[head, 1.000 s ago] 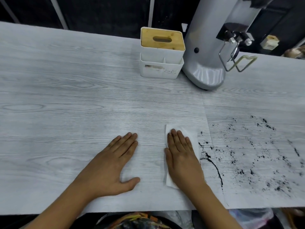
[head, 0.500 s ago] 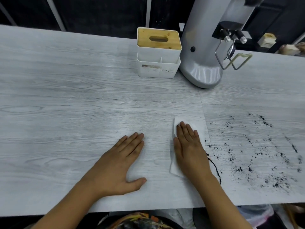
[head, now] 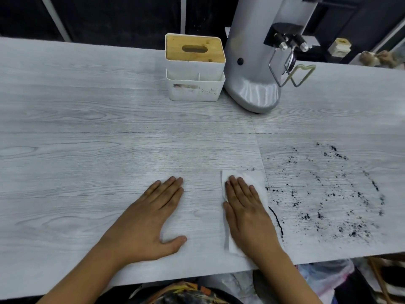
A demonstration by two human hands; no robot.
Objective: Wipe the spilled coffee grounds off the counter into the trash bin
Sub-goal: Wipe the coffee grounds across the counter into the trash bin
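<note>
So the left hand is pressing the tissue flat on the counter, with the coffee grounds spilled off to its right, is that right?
Not quite. In the head view the right hand presses the tissue flat; the left hand lies bare on the counter. The coffee grounds are indeed to the tissue's right.

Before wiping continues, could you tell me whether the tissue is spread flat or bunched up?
Spread flat: the tissue lies on the counter under the right hand.
</note>
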